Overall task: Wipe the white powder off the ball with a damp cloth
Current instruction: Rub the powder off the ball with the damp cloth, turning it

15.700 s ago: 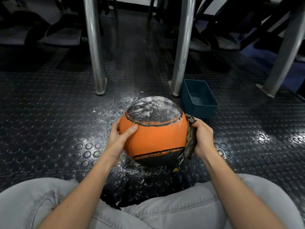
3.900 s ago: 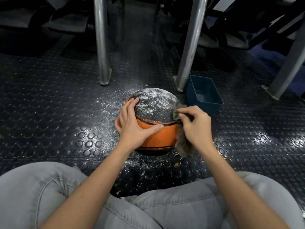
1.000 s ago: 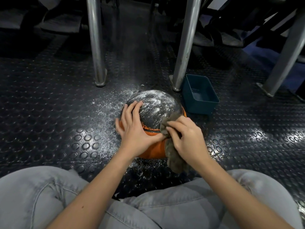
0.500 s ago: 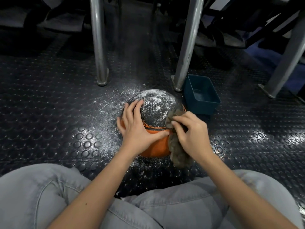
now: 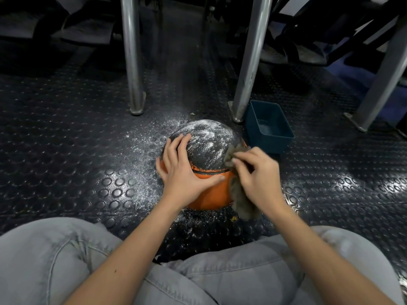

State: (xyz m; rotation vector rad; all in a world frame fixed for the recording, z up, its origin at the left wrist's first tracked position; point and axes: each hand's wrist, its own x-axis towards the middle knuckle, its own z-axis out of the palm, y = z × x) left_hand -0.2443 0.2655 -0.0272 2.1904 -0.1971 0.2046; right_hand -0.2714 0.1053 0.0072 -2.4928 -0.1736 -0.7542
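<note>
Studded floor under both your hands, white powder scattered on it left of your left hand. Ball sits on the floor between your hands. Blue tub is just beyond your right hand. Left hand lies spread flat on the ball's left side, steadying it. Right hand is curled around the grey cloth, pressing it to the ball's right edge.

Progress looks partial: the dark top panel is streaked white, the orange band by your left thumb looks clean. The ball's far side and underside are hidden. Can't tell cloth dampness or tub contents.
</note>
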